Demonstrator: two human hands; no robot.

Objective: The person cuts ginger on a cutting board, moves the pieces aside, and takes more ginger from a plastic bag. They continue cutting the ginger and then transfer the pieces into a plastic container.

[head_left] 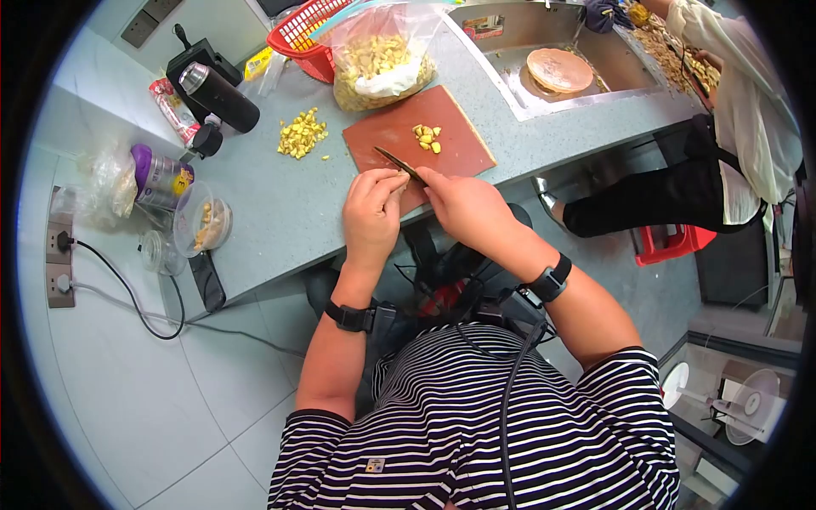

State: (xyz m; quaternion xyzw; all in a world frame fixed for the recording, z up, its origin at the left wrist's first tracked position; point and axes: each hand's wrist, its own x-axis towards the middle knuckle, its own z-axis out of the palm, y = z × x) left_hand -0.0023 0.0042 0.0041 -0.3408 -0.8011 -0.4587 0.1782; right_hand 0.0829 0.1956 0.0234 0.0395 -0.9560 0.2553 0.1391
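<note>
My right hand (466, 206) is closed round a knife (393, 159), its dark blade pointing up and to the left over the near part of a reddish-brown cutting board (365, 136). My left hand (371, 202) pinches a small pale piece (403, 174) close against the blade; the fingers mostly hide it. A few peeled yellow pieces (427, 138) lie on the board beyond the knife. Left of the board, a heap of similar yellow pieces (302, 134) rests on the grey counter (272, 204). Behind the board stands a clear plastic bag (382, 68) full of yellow pieces.
A red basket (299, 38) stands behind the bag. At left are a black thermos (223, 98), a purple tin (161, 176), plastic tubs (202, 223) and a phone (206, 280). The sink (527, 93) holds a round pinkish basin (559, 70). Another person (752, 102) works at far right.
</note>
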